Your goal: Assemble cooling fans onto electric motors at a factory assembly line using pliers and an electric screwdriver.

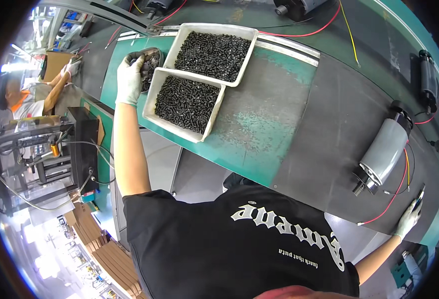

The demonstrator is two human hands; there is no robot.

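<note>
My left hand [129, 82], in a white glove, reaches to a small round container [158, 59] of dark small parts at the far left of the bench. Its fingers are bent together at the rim; whatever they pinch is too small to make out. Right beside it stand two white plastic bins, a far bin [247, 60] and a near bin [152, 107], both filled with short black cylindrical parts. Far to the right, my gloved right hand [409, 219] is closed around a slim hand tool [421, 194] with a pointed metal end; its exact kind is unclear.
A grey cylindrical motor [385, 149] with red, yellow and black wires lies near my right hand. Another motor [428, 82] sits farther right, and one [296, 7] at the top. A metal rail [289, 50] crosses behind the bins. A co-worker [35, 99] works at far left, beyond a machine [40, 154].
</note>
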